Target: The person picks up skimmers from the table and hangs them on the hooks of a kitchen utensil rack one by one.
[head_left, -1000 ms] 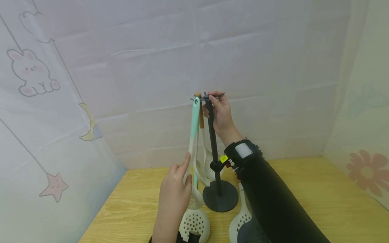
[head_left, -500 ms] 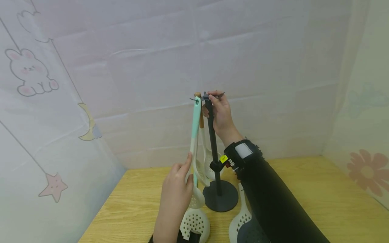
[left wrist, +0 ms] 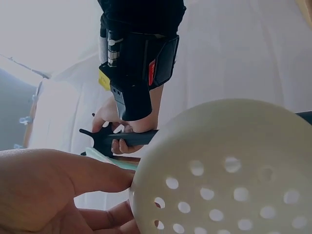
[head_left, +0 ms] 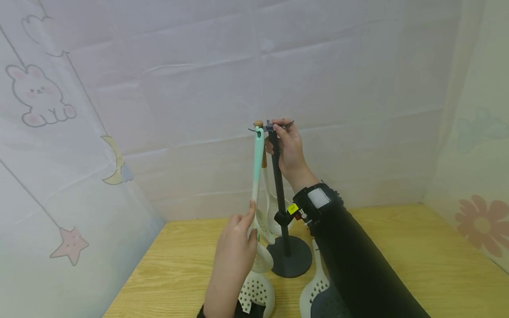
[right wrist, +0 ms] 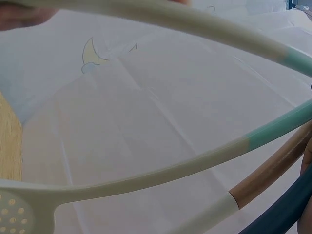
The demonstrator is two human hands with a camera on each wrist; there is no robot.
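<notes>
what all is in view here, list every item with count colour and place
utensil stand: 1, black, round base on the table, pole upright, hooks at the top
mint-handled skimmer: 1, mint and cream, hanging from a top hook
wood-handled utensil: 1, brown and cream, hanging behind the skimmer
loose skimmers: 2, cream, perforated, lying on the table before the stand
table: 1, light wood
backdrop sheets: pale, with rabbit, moon, star and flower prints, around the table
left hand: 1, pinches the mint-handled skimmer low on its handle
right hand: 1, black sleeve and wrist device, grips the stand's top
</notes>
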